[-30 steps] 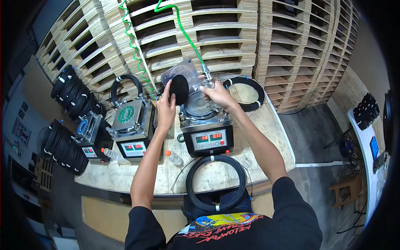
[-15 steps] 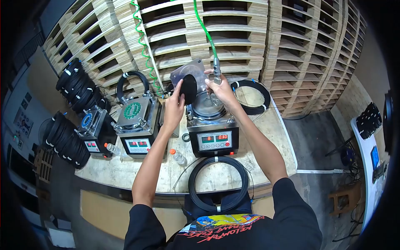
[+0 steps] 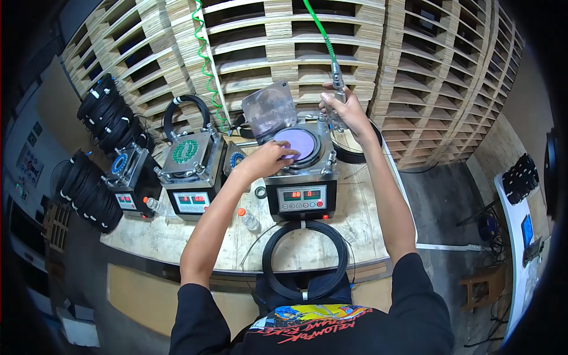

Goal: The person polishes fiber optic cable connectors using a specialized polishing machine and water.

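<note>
My left hand (image 3: 274, 158) reaches over the front machine (image 3: 301, 200), its fingertips on a purple disc (image 3: 297, 145) that lies in the machine's round well. Its fingers are bent but apart. Behind the disc, a square metal plate lid (image 3: 270, 109) stands tilted up. My right hand (image 3: 346, 111) is raised to the right of the lid, wrapped round a metal air gun (image 3: 338, 84) on a green hose (image 3: 318, 23). The machine's display shows lit red digits.
Two similar machines stand at the left, one with a green ring (image 3: 185, 152). A black cable coil (image 3: 305, 260) lies at the table's front edge. A small bottle (image 3: 249, 220) stands nearby. More coils (image 3: 106, 118) are stacked far left; pallets (image 3: 236, 50) rise behind.
The dark disc held upright by my left hand is gone from the air; a purple disc now lies in the machine. My right hand has moved up and right with the air gun.
</note>
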`<move>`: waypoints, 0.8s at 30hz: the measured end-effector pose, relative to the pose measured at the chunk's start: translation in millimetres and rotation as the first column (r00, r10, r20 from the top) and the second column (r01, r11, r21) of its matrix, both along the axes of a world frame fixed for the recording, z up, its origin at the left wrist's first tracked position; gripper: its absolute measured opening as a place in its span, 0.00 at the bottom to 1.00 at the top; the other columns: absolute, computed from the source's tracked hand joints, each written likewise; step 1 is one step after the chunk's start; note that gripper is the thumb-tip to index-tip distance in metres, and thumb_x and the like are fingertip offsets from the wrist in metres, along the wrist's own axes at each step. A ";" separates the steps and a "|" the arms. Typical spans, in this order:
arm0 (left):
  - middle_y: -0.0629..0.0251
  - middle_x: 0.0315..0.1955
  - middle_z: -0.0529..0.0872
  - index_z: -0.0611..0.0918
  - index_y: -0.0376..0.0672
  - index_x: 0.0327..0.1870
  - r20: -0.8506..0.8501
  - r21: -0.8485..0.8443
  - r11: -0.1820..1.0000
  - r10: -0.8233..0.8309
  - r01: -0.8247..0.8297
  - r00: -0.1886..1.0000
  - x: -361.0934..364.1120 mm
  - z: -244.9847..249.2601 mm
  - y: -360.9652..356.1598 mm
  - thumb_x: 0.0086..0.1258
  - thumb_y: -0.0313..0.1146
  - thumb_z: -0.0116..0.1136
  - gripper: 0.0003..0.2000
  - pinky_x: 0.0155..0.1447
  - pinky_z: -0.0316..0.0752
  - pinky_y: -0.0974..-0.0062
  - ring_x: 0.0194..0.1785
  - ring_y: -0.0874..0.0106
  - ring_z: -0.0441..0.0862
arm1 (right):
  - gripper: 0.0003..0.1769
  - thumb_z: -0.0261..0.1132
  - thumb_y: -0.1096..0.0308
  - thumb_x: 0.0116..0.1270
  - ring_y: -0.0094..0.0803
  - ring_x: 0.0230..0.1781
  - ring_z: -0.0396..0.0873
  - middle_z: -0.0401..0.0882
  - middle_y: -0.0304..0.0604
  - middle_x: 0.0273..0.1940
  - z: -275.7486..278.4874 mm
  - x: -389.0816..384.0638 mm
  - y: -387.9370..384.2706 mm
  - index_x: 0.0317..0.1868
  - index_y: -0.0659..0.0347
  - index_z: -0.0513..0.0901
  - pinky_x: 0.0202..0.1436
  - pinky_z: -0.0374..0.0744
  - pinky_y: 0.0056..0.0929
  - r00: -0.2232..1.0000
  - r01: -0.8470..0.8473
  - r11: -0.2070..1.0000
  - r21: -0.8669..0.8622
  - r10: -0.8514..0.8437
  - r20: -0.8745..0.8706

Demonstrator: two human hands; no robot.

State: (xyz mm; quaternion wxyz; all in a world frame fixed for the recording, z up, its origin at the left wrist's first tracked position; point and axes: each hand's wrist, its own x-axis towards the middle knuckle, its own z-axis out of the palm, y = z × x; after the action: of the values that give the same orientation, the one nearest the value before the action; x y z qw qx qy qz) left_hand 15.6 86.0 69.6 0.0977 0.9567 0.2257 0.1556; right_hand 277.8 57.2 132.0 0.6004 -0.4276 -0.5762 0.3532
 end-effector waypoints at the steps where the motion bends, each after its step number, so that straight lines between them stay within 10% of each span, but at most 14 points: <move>1: 0.46 0.59 0.82 0.86 0.51 0.58 0.002 -0.002 1.000 -0.008 0.008 1.000 0.2 -0.5 1.1 0.71 0.31 0.60 0.16 0.65 0.76 0.59 0.60 0.49 0.81 | 0.23 0.69 0.58 0.72 0.24 0.37 0.82 0.84 0.39 0.37 -1.5 2.1 -0.9 0.63 0.56 0.76 0.45 0.81 0.25 1.000 -0.005 1.000 -0.028 0.004 -0.021; 24: 0.50 0.57 0.85 0.84 0.44 0.61 0.068 -0.266 0.964 0.001 0.017 0.998 -2.0 14.3 10.2 0.74 0.39 0.61 0.18 0.62 0.77 0.67 0.58 0.58 0.84 | 0.22 0.69 0.58 0.72 0.27 0.40 0.85 0.85 0.43 0.40 -12.6 5.0 -3.1 0.60 0.59 0.76 0.46 0.84 0.28 0.990 -0.141 0.978 -0.151 0.143 -0.002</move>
State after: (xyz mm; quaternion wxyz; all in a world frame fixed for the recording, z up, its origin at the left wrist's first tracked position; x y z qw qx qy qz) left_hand 13.5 96.2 83.9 0.2336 0.9300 0.2373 0.1557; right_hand 282.9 54.1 119.4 0.5372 -0.4309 -0.5795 0.4357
